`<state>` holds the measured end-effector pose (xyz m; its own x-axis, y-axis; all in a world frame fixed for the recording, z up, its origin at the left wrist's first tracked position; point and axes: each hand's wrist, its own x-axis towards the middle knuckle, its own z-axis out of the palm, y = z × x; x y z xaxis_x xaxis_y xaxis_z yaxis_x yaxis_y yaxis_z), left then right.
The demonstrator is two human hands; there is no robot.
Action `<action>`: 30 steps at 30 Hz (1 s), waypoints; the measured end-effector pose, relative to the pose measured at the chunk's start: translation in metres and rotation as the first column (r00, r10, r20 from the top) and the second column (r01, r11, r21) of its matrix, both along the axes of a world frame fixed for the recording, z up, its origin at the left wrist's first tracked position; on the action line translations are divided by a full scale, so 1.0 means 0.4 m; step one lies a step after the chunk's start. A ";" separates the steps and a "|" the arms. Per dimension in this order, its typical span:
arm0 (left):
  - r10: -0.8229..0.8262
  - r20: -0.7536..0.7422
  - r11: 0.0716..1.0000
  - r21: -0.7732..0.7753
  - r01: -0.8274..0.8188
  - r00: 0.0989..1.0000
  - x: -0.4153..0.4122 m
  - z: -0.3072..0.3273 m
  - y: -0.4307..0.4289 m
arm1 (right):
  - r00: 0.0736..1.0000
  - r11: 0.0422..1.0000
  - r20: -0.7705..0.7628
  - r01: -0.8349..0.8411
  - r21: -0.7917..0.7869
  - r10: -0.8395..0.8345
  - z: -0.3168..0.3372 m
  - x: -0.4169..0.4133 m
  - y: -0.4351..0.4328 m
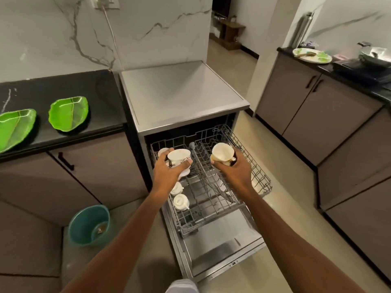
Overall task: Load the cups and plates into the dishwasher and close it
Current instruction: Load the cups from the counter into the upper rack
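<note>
At lower centre the dishwasher door (220,250) lies open, and above it the pulled-out wire rack (213,199) carries upturned white cups (181,201) along its left side. Over the rack at mid-frame, the left hand (169,172) curls its fingers round a white cup (179,156), and the right hand (234,170) grips a cream cup (223,154) tipped sideways. Farther off, at the left edge, two green leaf-shaped plates (68,114) sit on the black counter (63,87).

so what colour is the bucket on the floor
The bucket is teal, seen in the head view.

Two plates (68,114) lay on the table (101,85) left of the dishwasher (179,96); cups (180,201) sat in the rack's (254,166) left side.
</note>
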<state>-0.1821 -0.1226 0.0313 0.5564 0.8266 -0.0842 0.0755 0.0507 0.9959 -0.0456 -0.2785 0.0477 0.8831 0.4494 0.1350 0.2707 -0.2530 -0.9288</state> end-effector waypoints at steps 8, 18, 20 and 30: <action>-0.063 -0.140 0.997 -0.058 0.056 0.988 0.157 -0.089 -0.006 | 0.994 0.993 -0.080 0.069 -0.101 -0.077 -0.100 0.126 -0.049; -0.263 -0.297 0.963 -0.030 0.267 0.918 0.376 -0.179 0.028 | 0.972 0.972 -0.174 0.119 -0.202 -0.156 -0.210 0.280 -0.047; -0.310 -0.345 0.945 -0.012 0.326 0.886 0.417 -0.194 0.031 | 0.965 0.970 -0.200 0.129 -0.206 -0.171 -0.236 0.310 -0.054; -0.424 -0.668 0.750 0.118 0.650 0.611 0.644 -0.351 0.008 | 0.968 0.814 -0.232 -0.057 -0.578 -0.097 -0.440 0.459 -0.140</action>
<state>0.0754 -0.1196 -0.1089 0.8395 0.4268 -0.3364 0.5287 -0.4987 0.6868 0.1379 -0.3344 -0.1284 0.8622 0.3573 -0.3592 0.0488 -0.7643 -0.6430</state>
